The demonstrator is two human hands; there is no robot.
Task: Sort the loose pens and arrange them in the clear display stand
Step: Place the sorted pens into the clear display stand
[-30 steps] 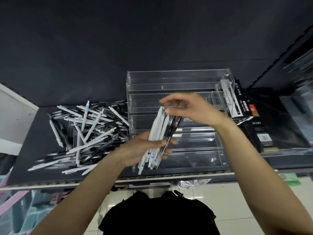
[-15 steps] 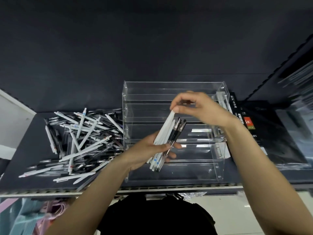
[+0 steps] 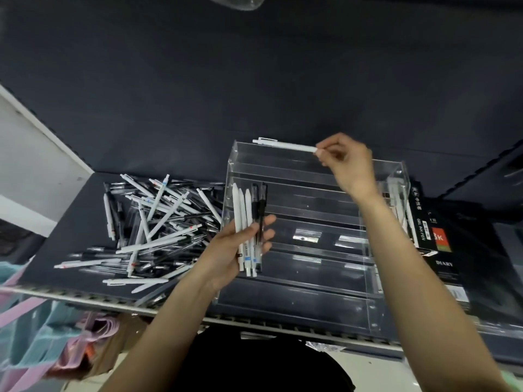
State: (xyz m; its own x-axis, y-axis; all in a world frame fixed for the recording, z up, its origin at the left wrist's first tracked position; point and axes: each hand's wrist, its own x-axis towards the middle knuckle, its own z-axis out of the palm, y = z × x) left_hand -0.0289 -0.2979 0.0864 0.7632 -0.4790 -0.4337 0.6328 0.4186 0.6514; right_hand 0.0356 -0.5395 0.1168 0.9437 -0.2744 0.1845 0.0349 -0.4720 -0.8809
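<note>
My right hand [image 3: 346,162] pinches one white pen [image 3: 284,145] by its end, level along the clear display stand's [image 3: 311,250] top rear edge, upper centre. My left hand [image 3: 237,247], palm up at centre, grips a bundle of pens [image 3: 249,219] upright against the stand's left front.

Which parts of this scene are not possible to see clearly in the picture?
- Head view: labels on the bundle of pens are too small to read; the left hand covers their middles.
- White pen: its end is hidden by the right hand.
- Pen pile: lower pens are buried.
- Black box: its small print is blurred.
</note>
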